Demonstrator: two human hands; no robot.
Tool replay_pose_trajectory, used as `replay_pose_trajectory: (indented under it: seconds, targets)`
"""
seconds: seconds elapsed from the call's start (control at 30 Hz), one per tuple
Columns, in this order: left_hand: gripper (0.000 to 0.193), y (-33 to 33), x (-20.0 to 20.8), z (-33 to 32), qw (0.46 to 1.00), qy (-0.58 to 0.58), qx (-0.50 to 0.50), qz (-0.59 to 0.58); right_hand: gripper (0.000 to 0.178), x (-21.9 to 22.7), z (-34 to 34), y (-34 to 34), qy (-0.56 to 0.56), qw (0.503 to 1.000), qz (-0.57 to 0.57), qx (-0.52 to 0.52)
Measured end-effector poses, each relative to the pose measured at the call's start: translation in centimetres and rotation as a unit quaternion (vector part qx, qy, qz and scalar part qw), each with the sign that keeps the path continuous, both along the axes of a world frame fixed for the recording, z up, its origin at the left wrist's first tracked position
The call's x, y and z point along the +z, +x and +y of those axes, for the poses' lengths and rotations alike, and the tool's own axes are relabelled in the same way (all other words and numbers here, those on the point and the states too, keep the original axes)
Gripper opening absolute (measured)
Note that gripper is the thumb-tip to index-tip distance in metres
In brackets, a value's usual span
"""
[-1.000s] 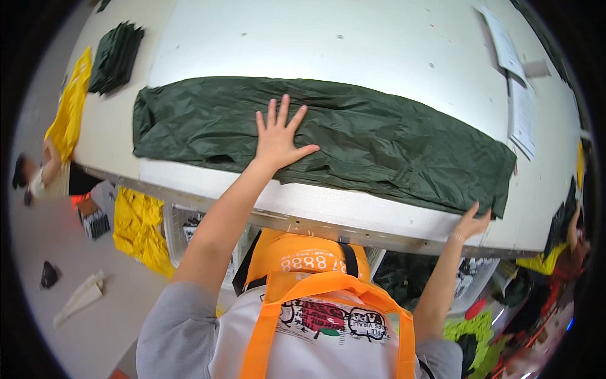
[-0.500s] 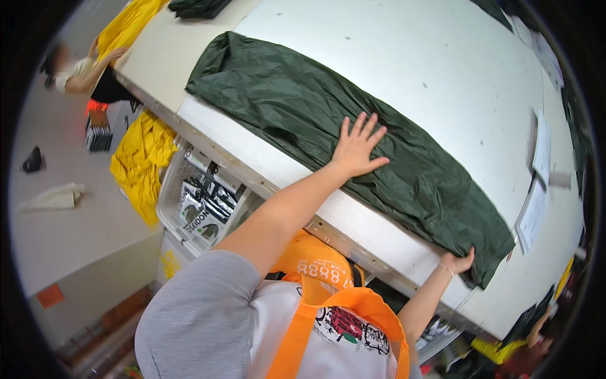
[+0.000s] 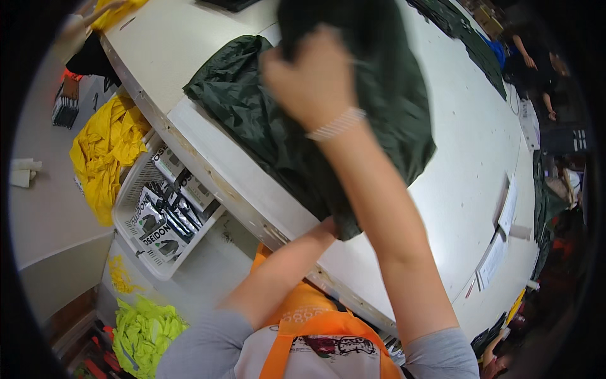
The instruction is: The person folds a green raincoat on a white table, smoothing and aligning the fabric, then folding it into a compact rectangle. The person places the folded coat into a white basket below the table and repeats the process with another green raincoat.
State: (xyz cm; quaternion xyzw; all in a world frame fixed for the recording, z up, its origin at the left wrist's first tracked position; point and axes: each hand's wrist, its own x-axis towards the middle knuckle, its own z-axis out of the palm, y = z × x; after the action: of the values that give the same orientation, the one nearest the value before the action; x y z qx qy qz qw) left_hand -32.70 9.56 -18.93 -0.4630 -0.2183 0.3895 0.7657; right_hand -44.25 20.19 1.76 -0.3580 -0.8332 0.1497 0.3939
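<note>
A dark green garment of thin, shiny rainwear-like cloth (image 3: 237, 88) lies on the white table, its left part flat and creased. The right part is lifted and doubled over toward the far left. My right hand (image 3: 315, 76), blurred by motion and with a pale band at the wrist, is closed on the raised cloth. At the near edge of the garment is my left hand (image 3: 329, 228); the cloth covers its fingers. My right forearm passes in front of the fabric.
Below the table's left edge stands a white basket (image 3: 167, 271) of flat packets. Yellow cloth (image 3: 107, 155) hangs beside it, and lime-green cloth (image 3: 148, 335) is heaped lower down. White papers (image 3: 492, 259) lie at the right. Other people are at the far sides.
The garment's right end has been lifted and folded leftward over the rest. My right hand moved up and left with it; my left hand moved off the top to the near edge.
</note>
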Motion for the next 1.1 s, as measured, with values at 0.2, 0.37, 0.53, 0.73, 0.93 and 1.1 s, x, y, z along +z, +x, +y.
replay_pose_trajectory:
  seconds: [0.2, 0.37, 0.53, 0.73, 0.93, 1.1]
  targets:
    - [0.044, -0.7, -2.0, -1.3, 0.999, 0.032, 0.005, 0.011, 0.088, -18.4, 2.4, -10.3, -0.265, 0.930, -0.227, 0.116]
    - [0.044, -0.8, -2.5, -1.6, 0.999, 0.003, 0.037, -0.025, 0.035, -9.3, 6.1, -0.2, -0.232, 0.964, 0.006, 0.133]
    - [0.044, -1.0, -2.7, -2.1, 0.977, -0.082, 0.085, -0.179, 0.041, -11.0, 9.0, 20.8, -0.382, 0.919, -0.001, 0.094]
    - [0.044, 2.1, -4.1, -0.9, 0.412, -0.279, 0.019, -0.867, 0.045, -17.2, 3.3, 24.9, -0.309, 0.945, -0.017, -0.107]
    - [0.045, -1.0, 0.0, -7.2, 0.245, -0.425, 0.120, -0.863, 0.055, -17.7, 1.8, 27.4, -0.230, 0.953, -0.111, -0.165]
    - [0.061, -0.8, 1.6, -10.5, 0.204, -0.517, 0.101, -0.825, 0.055, -18.1, -0.2, 28.9, -0.206, 0.943, -0.164, -0.202]
